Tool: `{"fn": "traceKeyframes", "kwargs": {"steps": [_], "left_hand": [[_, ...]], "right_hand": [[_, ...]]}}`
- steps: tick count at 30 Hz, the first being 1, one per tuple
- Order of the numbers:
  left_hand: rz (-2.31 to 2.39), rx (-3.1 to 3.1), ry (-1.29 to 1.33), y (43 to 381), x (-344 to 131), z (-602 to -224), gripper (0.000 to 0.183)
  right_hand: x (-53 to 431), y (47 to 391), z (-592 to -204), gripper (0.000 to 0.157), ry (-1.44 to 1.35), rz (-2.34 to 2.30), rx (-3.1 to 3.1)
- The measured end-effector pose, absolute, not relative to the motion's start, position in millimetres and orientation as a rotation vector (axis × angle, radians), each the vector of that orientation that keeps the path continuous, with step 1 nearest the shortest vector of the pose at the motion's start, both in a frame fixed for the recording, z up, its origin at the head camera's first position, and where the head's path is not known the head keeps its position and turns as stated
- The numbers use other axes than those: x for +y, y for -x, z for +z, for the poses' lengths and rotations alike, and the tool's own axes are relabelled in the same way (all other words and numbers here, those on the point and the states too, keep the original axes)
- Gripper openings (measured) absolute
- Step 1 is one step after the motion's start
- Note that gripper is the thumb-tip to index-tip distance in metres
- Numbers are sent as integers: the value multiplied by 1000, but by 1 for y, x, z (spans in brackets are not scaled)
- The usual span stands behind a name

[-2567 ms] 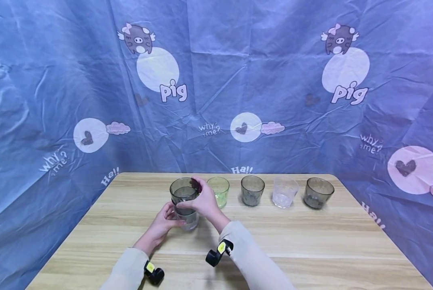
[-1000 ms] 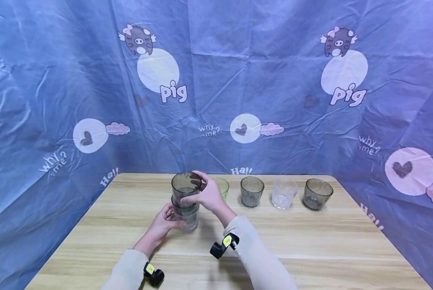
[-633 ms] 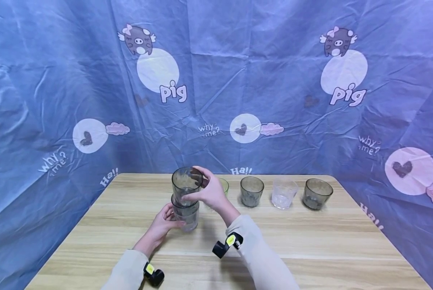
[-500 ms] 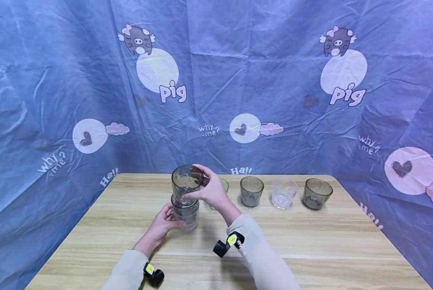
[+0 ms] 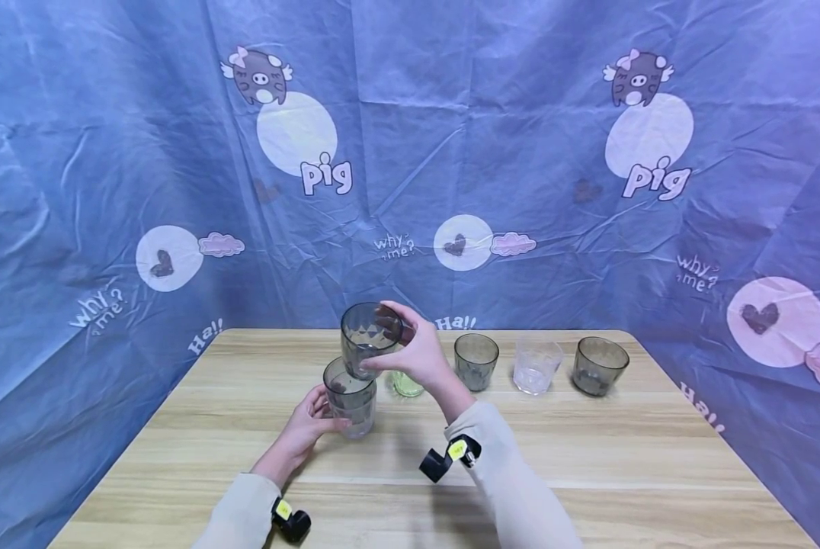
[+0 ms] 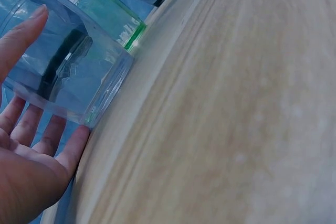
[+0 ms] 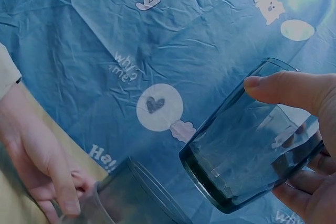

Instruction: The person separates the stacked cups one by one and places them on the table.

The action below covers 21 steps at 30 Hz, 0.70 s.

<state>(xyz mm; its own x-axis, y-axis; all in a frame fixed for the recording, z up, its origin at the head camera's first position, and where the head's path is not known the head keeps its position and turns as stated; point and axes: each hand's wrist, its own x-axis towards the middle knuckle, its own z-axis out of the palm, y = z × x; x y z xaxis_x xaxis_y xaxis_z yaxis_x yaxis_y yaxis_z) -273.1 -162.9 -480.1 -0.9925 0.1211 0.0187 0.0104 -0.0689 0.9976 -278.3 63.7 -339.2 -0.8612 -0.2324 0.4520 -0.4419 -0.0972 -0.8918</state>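
Observation:
My right hand [image 5: 420,354] grips a smoky grey glass [image 5: 362,332], its thumb and fingers on opposite sides. That glass is raised above a stack, its base overlapping the rim below in the head view; the right wrist view shows a gap between them. The stack is a second smoky grey glass [image 5: 337,381] nested in a clear glass [image 5: 362,428] on the table. Low on the stack, my left hand [image 5: 307,427] curls round the clear glass. In the left wrist view the clear glass [image 6: 107,72] stands between thumb and fingers.
A green glass [image 5: 406,384], partly hidden behind the right hand, begins a row along the back of the wooden table [image 5: 609,473]. To its right stand a grey glass [image 5: 477,364], a clear glass [image 5: 537,370] and another grey glass [image 5: 599,370]. A blue printed curtain [image 5: 410,191] hangs behind.
My right hand has lifted the top grey glass up out of the stack and shifted it slightly right. The left hand has stayed in place on the clear glass.

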Motion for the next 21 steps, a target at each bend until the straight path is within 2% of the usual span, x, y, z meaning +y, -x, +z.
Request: {"fn": "traceKeyframes", "kwargs": {"steps": [21], "left_hand": [[2233,2128,-104,273,-162,-480,77]], "right_hand": [[122,273,-352,93,-614,2037,-2073]]}}
